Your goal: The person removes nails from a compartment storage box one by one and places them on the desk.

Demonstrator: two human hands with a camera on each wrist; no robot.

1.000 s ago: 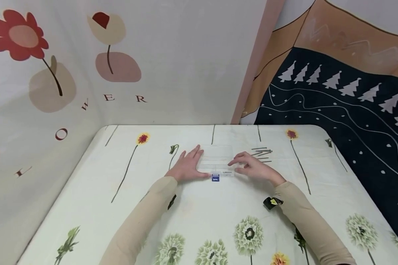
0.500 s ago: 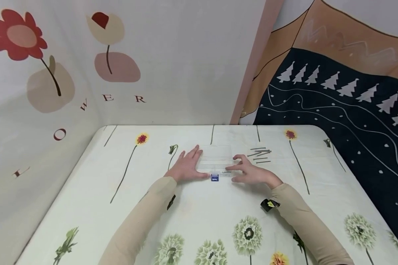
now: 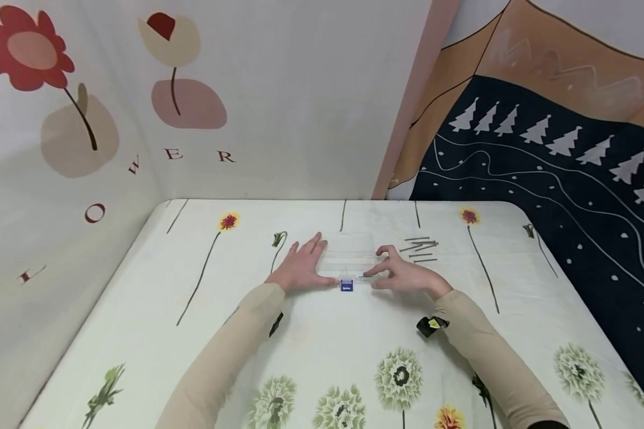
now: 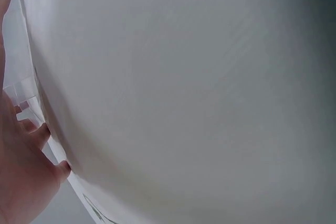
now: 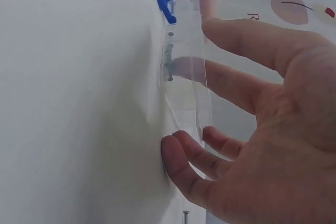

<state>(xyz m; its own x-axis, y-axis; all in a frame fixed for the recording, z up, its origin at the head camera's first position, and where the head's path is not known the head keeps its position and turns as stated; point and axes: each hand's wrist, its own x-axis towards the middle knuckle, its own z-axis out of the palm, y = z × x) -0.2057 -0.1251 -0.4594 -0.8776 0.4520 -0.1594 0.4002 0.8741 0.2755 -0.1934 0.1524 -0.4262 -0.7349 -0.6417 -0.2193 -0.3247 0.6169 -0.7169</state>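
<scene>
A clear plastic box (image 3: 349, 245) with a blue latch (image 3: 346, 285) at its front lies on the table. My left hand (image 3: 300, 265) rests along its left side, fingers spread and thumb by the latch. At the front right corner is my right hand (image 3: 408, 276). In the right wrist view, its index finger reaches into the box, near some nails (image 5: 169, 59) seen through the clear wall. The thumb is at the wall's top edge, and the other fingers bend loosely beyond the box's end. In the left wrist view only part of the left hand (image 4: 26, 166) shows.
Several loose nails (image 3: 421, 244) lie to the right of the box, behind the right hand. A flower-printed white cloth (image 3: 300, 339) covers the table. Printed curtains (image 3: 300, 107) hang at the back and sides.
My right hand has shifted slightly left and toward the front, its index finger lower at the box's front section. The left hand keeps its place on the box.
</scene>
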